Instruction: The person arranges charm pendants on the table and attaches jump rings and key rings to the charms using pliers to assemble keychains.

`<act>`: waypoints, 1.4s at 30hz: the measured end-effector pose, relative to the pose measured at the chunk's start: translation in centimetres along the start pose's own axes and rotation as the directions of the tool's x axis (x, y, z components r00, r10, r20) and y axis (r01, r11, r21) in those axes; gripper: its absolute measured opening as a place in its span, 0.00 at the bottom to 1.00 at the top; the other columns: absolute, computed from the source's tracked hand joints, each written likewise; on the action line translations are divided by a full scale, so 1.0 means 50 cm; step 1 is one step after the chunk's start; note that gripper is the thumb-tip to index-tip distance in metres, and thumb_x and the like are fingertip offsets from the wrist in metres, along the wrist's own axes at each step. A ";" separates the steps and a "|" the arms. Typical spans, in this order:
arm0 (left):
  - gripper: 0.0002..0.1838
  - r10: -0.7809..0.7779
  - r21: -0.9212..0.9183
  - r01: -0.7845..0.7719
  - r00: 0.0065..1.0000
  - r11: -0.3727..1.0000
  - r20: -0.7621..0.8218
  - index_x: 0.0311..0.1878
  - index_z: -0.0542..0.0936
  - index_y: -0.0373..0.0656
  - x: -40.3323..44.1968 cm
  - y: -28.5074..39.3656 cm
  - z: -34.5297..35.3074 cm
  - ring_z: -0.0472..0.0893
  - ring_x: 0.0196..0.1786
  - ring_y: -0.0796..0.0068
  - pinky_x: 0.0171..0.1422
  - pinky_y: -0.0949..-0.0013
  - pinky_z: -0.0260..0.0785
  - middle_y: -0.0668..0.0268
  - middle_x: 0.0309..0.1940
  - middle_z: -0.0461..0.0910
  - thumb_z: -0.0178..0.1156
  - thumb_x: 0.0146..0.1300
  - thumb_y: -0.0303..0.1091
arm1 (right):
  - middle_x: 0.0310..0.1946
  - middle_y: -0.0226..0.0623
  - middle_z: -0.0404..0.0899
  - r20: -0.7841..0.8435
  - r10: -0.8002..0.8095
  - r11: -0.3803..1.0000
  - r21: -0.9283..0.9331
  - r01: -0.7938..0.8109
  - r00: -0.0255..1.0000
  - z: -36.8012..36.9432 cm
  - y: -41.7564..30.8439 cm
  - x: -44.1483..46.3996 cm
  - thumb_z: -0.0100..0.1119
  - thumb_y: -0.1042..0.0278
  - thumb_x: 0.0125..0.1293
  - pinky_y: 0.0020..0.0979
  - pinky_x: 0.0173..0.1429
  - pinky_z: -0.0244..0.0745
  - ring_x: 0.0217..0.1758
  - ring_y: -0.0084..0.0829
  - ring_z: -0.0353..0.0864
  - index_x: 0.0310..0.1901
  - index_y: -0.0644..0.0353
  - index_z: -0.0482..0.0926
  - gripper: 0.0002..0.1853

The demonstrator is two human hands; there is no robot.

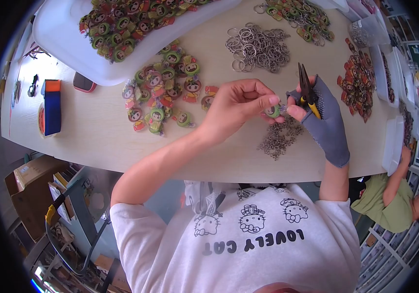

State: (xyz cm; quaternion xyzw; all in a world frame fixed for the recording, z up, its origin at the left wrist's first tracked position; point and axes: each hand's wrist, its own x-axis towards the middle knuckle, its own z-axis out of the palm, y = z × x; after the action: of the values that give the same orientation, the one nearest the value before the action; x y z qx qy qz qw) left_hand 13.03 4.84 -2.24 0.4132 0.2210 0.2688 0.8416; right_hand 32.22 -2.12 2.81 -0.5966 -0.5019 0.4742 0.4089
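Observation:
My left hand point(234, 107) is closed, with thumb and fingers pinching a small green character charm point(272, 111). My right hand point(322, 122) wears a grey fingerless glove and is wrapped round needle-nose pliers point(307, 95) with dark jaws and yellow-and-black handles. The plier jaws point away from me. The right fingertips meet the charm's edge; whether they also pinch a small part there is hard to see. Below the hands lies a pile of small metal chain pieces point(281, 139). Loose green and red charms point(163, 90) are spread to the left of my left hand.
A white bin point(68, 58) holds many charms. Key rings point(258, 46) are heaped at centre back. Finished-looking keychains point(307, 19) and red ones point(357, 80) lie to the right. A blue-and-orange box point(52, 108) stands at left. Another person point(395, 200) is at the far right.

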 end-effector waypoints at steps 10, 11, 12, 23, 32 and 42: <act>0.24 -0.106 -0.202 0.092 0.992 0.975 -0.061 0.49 0.76 0.32 0.006 -0.003 -0.004 0.85 0.44 0.65 0.51 0.64 0.81 0.56 0.43 0.82 0.45 0.75 0.48 | 0.36 0.30 0.78 -0.041 -0.001 1.000 0.023 0.002 0.999 0.006 0.002 0.001 0.64 0.74 0.62 0.20 0.43 0.71 0.40 0.17 0.75 0.49 0.62 0.69 0.16; 0.23 -0.122 -0.206 0.111 0.992 0.972 -0.041 0.49 0.76 0.32 0.005 0.003 -0.002 0.85 0.44 0.65 0.51 0.64 0.80 0.56 0.42 0.82 0.46 0.75 0.47 | 0.36 0.30 0.78 -0.054 0.003 0.999 0.032 -0.002 0.999 0.006 0.003 0.001 0.64 0.74 0.62 0.20 0.43 0.71 0.40 0.17 0.75 0.49 0.62 0.69 0.16; 0.23 -0.139 -0.211 0.131 0.990 0.969 -0.022 0.49 0.76 0.32 0.004 0.009 -0.001 0.85 0.44 0.65 0.51 0.65 0.80 0.55 0.41 0.83 0.47 0.75 0.47 | 0.37 0.30 0.78 -0.067 0.008 0.999 0.042 -0.005 0.998 0.006 0.003 -0.001 0.64 0.74 0.62 0.20 0.43 0.71 0.40 0.17 0.75 0.49 0.62 0.69 0.16; 0.10 -0.062 -0.004 0.062 0.998 0.998 -0.011 0.43 0.79 0.35 -0.001 0.000 0.002 0.85 0.39 0.72 0.40 0.73 0.78 0.66 0.34 0.82 0.64 0.64 0.31 | 0.37 0.31 0.77 0.006 0.032 0.999 -0.039 -0.032 0.999 0.000 0.006 -0.004 0.63 0.73 0.62 0.22 0.47 0.72 0.41 0.17 0.76 0.50 0.63 0.69 0.17; 0.05 0.404 0.721 -0.403 0.896 0.564 0.184 0.37 0.83 0.36 -0.003 -0.019 -0.002 0.82 0.32 0.76 0.35 0.73 0.75 0.66 0.30 0.82 0.67 0.59 0.26 | 0.36 0.30 0.76 0.097 0.059 0.992 -0.113 -0.048 0.994 0.001 0.001 0.000 0.60 0.75 0.64 0.22 0.49 0.73 0.42 0.16 0.76 0.49 0.64 0.69 0.14; 0.06 0.623 0.791 -0.414 0.780 0.450 0.055 0.37 0.84 0.37 0.004 -0.005 -0.019 0.82 0.31 0.74 0.34 0.72 0.74 0.63 0.32 0.83 0.67 0.56 0.22 | 0.35 0.38 0.77 0.097 -0.555 0.412 -0.830 0.375 0.826 -0.056 0.070 0.168 0.66 0.67 0.59 0.39 0.43 0.73 0.36 0.43 0.77 0.43 0.61 0.75 0.14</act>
State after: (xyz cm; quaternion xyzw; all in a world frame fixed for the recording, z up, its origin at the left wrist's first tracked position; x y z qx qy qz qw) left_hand 12.70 5.38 -3.00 0.7405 0.2765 0.4424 0.4236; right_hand 36.09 5.56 -1.24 -0.5942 -0.7661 -0.0093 0.2448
